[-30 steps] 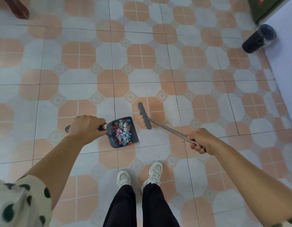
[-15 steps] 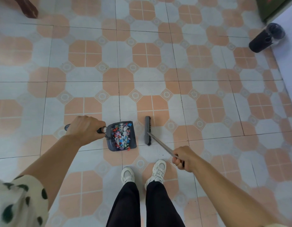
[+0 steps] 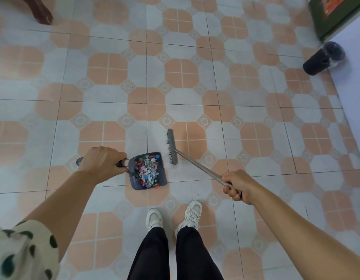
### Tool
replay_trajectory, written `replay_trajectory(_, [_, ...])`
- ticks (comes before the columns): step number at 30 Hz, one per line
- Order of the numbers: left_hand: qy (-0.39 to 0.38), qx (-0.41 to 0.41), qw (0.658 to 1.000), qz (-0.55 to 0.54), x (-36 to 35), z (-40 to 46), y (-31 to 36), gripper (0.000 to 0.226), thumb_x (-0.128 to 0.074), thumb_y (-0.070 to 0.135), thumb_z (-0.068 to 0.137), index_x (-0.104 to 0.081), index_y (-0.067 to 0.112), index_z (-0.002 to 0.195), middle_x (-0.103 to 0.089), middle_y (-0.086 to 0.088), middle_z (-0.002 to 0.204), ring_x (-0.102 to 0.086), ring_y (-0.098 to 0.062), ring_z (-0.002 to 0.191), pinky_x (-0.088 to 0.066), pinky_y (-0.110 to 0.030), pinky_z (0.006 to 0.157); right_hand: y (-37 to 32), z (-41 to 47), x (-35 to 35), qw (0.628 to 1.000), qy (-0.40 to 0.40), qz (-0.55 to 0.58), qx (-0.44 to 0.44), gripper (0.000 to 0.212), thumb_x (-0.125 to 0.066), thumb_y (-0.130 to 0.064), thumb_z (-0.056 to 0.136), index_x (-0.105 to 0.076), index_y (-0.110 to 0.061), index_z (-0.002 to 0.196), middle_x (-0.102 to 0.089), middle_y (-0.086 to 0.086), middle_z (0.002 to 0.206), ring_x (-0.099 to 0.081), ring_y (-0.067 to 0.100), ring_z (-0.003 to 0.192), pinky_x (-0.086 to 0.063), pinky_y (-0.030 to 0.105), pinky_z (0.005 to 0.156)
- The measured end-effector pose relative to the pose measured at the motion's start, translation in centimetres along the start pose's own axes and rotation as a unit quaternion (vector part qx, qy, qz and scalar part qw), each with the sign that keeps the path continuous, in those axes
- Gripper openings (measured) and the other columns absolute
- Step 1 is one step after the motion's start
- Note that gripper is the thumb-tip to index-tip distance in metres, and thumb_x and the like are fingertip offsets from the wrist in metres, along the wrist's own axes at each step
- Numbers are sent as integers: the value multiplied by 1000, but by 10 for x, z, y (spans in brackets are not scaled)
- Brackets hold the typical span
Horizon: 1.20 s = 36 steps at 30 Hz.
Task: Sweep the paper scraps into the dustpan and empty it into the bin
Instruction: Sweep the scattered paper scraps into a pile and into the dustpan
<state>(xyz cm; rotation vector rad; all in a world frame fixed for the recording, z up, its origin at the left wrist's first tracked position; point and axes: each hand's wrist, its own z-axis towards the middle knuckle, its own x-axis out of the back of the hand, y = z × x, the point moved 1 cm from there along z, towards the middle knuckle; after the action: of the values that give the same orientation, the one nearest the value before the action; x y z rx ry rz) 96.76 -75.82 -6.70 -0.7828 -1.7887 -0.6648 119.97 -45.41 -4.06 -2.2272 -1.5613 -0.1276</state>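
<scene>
Coloured paper scraps [image 3: 147,172] piled inside the dark dustpan [image 3: 147,186], low over the tiled floor [image 3: 256,110]. Left hand [image 3: 100,162] knuckles-up, grip closed around the dustpan handle, forearm reaching forward. Right hand [image 3: 236,185] fisted on the metal shaft of the broom [image 3: 172,147], arm extended, grey head just beside the pan's open edge. Black bin [image 3: 324,58] well apart, far right by the wall.

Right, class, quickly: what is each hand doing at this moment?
Left hand: closed around the dustpan handle, pan full of paper scraps.
Right hand: closed around the broom handle.
</scene>
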Motion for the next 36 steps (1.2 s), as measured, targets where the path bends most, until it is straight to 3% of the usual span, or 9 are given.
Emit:
replay_trajectory(10, [37,31,999,-12,1,-25,-27,23,-63,27,78,-52,18,60,-51,1,48,-49,-26,48,-31,-23,48,-7,5,12,1000,27,-5,-2,29,-39,-2,93,-61,-6,112,-49,12,58,-32,9,29,-24,11,32])
replay_trajectory(14, [18,26,999,-2,-4,-28,-32,21,-62,32,78,-53,18,64,-58,1,54,-49,-24,51,-27,-23,48,-6,5,8,998,58,-32,-11,29,-37,-1,93,-60,-8,109,-49,12,59,-32,10,28,-25,12,31])
replay_trajectory(20, [11,11,1000,-7,-9,-31,-31,22,-60,30,78,-50,18,62,-54,1,51,-46,-23,50,-26,-23,47,21,9,-14,992,68,-65,-88,28,-32,0,91,-57,6,100,-48,10,57,-32,10,26,-25,12,31])
replay_trajectory(25, [-16,-2,1000,-1,-10,-27,-25,21,-57,31,81,-47,20,65,-57,1,58,-46,-21,54,-26,-24,48,47,9,-54,993,36,-44,-108,32,-30,-1,93,-56,11,106,-47,11,58,-32,11,32,-26,15,33])
replay_trajectory(29, [-33,-8,999,14,-11,-24,-21,21,-53,33,84,-47,20,68,-60,1,64,-49,-21,58,-28,-25,51,45,2,-80,994,0,-6,-109,28,-31,0,92,-58,5,100,-45,8,54,-32,9,29,-25,15,32])
replay_trajectory(36, [-21,-18,1000,-1,-15,-28,-27,24,-56,33,83,-44,22,65,-53,3,58,-47,-20,55,-23,-24,48,25,-11,-82,993,-83,13,-79,25,-38,-4,93,-61,-9,92,-48,9,57,-31,8,34,-22,13,32])
